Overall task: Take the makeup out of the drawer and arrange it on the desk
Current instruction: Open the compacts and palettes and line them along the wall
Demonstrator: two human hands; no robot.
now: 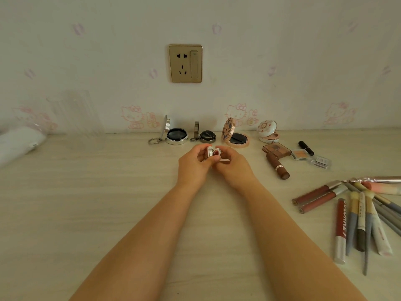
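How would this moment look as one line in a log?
left hand: grips small compact | right hand: grips it too | compact: open, above desk

The desk showed a pale, matt wood-grain surface, while the wall socket had a brushed, gold-toned metallic face. Two round compacts gleamed with polished silver rims, and a glossy brown lipstick tube lay nearby.
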